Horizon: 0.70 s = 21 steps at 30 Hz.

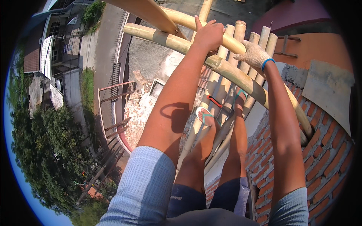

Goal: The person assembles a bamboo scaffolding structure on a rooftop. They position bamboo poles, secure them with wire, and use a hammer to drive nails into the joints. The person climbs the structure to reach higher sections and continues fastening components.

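Two long bamboo poles lie slanting in front of me, the upper pole (235, 44) and the lower pole (166, 38). My bare left hand (210, 37) is closed over the upper pole, its thumb sticking up; some fingers are hidden behind the hand. My right hand (254, 54), in a pale work glove with a blue band at the wrist, is wrapped round the same pole farther right. A thicker bamboo pole (151, 15) comes in from the top and meets the others left of my left hand.
My feet, in flip-flops (205, 115), stand on several bamboo poles (215, 81) high above the ground. A red and black object (215, 101) lies between them. At the right is a brick wall (320, 158); below left lie rubble (137, 120) and a metal frame (113, 90).
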### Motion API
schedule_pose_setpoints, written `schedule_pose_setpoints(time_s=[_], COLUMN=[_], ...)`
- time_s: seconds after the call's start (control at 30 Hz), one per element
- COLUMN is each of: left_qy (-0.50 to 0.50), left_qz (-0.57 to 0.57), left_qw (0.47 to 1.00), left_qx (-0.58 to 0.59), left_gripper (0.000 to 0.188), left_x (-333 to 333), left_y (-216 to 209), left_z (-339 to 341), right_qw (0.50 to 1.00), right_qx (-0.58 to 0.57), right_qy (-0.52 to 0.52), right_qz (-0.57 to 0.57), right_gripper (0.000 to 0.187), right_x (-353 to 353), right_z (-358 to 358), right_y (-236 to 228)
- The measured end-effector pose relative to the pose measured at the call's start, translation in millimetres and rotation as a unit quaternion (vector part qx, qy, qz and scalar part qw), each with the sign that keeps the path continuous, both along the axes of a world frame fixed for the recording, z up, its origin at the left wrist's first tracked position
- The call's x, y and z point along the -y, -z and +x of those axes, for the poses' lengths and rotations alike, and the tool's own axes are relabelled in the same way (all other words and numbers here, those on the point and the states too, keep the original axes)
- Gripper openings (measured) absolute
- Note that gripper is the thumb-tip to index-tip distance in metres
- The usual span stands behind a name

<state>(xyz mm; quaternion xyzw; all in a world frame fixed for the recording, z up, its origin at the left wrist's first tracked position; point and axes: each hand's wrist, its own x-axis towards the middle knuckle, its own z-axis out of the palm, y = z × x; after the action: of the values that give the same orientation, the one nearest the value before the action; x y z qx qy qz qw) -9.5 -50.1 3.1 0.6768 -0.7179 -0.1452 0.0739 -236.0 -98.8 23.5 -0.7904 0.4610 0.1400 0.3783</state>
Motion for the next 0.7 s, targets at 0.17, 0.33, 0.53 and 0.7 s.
schedule_pose_setpoints(time_s=[0.17, 0.33, 0.53, 0.7], left_qy=[0.029, 0.049, 0.069, 0.085], left_qz=[-0.008, -0.045, -0.088, -0.121], left_qw=[1.000, 0.998, 0.994, 0.988], left_qx=[0.003, -0.001, -0.020, -0.042], left_gripper=[0.037, 0.036, 0.036, 0.035], left_x=[17.4, 15.7, 15.9, 9.7], left_y=[-6.0, -17.7, -25.9, -28.0], left_z=[9.6, 9.3, 14.2, 13.5], right_qw=[0.999, 0.946, 0.946, 0.952], right_qx=[0.021, 0.168, 0.284, -0.109], right_qy=[-0.012, 0.074, 0.146, -0.068], right_qz=[-0.044, -0.267, -0.062, 0.279], right_gripper=[0.071, 0.062, 0.019, 0.044], right_x=[-5.0, -47.8, -206.4, -308.1], right_z=[-3.0, -12.9, -38.1, -66.6], right_y=[25.0, -19.2, -44.9, 171.2])
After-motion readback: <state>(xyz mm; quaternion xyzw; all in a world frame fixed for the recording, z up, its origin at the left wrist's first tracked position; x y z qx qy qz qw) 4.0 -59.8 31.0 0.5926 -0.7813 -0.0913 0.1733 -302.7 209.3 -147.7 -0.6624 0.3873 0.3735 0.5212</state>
